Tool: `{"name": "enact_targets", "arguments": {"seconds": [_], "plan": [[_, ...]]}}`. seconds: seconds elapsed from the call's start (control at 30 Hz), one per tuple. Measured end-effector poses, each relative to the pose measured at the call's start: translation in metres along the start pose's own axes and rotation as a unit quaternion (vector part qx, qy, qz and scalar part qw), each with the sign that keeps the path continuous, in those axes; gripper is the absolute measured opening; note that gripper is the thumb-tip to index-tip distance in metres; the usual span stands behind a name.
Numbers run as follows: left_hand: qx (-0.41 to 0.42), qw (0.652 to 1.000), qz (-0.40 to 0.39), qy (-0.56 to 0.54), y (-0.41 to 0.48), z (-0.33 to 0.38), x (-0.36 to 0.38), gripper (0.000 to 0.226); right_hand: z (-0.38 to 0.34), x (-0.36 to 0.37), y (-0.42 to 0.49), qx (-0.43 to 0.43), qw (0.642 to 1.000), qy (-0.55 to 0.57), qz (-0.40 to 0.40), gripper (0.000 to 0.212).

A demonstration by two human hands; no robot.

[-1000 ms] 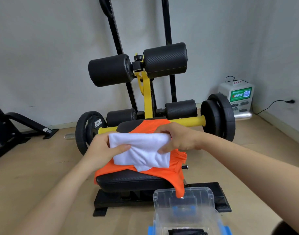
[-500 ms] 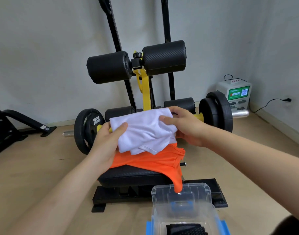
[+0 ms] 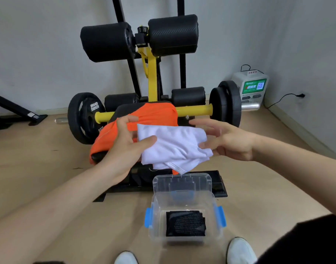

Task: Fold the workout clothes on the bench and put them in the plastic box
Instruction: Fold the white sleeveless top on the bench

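Observation:
A folded white garment [image 3: 172, 145] hangs in the air in front of the bench seat [image 3: 125, 109], just above the far end of the clear plastic box [image 3: 153, 206]. My left hand [image 3: 125, 147] pinches its left edge, thumb on top. At its right edge, my right hand [image 3: 228, 140] touches it with spread, straight fingers. An orange garment [image 3: 155, 115] lies draped over the bench seat. A folded black mesh garment [image 3: 185, 223] lies inside the box.
The box's clear lid [image 3: 182, 181] stands at its far side, with blue latches [image 3: 148, 218] on both sides. Weight plates [image 3: 228, 103] and black roller pads [image 3: 172, 35] surround the bench. A white charging station [image 3: 253, 86] stands by the right wall. My shoes [image 3: 239, 250] are beside the box.
The white garment came off the orange one and moved toward me, over the box's far end. My right hand's fingers loosened from gripping to straight. The view tilted downward.

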State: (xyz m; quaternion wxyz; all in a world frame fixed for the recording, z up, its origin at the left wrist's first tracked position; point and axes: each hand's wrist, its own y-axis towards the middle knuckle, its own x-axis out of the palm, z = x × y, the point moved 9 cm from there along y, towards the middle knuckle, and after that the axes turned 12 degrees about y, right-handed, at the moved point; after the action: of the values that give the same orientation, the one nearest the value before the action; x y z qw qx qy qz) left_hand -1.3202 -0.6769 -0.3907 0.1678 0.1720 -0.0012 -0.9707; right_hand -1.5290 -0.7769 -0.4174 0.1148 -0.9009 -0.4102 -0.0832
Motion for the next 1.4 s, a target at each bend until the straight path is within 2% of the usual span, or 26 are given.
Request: {"name": "enact_targets", "arguments": {"seconds": [0.17,0.33,0.5,0.6,0.73,0.9,1.0,1.23,1.33,1.4], "plan": [[-0.002,0.998,-0.026,0.057,-0.043,-0.030,0.031,0.036,0.045,-0.006,-0.026,0.044,0.999,-0.027,-0.007,0.054],[-0.054,0.992,-0.057,0.098,-0.072,-0.076,0.053,0.028,0.099,-0.012,-0.044,0.071,0.996,-0.054,0.019,0.050],[-0.079,0.980,-0.102,0.153,-0.073,-0.121,0.071,0.040,0.153,-0.019,-0.041,0.096,0.993,-0.046,0.058,0.055],[-0.086,0.972,-0.143,0.163,-0.068,-0.148,0.086,0.043,0.176,-0.020,-0.036,0.114,0.990,-0.061,0.061,0.043],[-0.086,0.952,-0.197,0.217,-0.053,-0.195,0.103,0.051,0.205,-0.029,-0.035,0.158,0.980,-0.099,0.062,0.040],[-0.090,0.929,-0.243,0.263,-0.030,-0.240,0.131,0.060,0.240,-0.055,-0.029,0.177,0.960,-0.188,0.111,0.043],[-0.087,0.929,-0.236,0.273,-0.010,-0.260,0.147,0.055,0.253,-0.070,-0.012,0.178,0.950,-0.219,0.131,0.044],[-0.094,0.950,-0.162,0.248,0.012,-0.314,0.153,0.055,0.291,-0.093,0.031,0.165,0.929,-0.283,0.171,0.047],[-0.099,0.929,-0.202,0.296,0.003,-0.343,0.163,0.058,0.328,-0.091,0.032,0.178,0.912,-0.337,0.149,0.048],[-0.100,0.887,-0.258,0.369,-0.008,-0.363,0.172,0.059,0.356,-0.084,0.031,0.192,0.885,-0.416,0.079,0.050]]}}
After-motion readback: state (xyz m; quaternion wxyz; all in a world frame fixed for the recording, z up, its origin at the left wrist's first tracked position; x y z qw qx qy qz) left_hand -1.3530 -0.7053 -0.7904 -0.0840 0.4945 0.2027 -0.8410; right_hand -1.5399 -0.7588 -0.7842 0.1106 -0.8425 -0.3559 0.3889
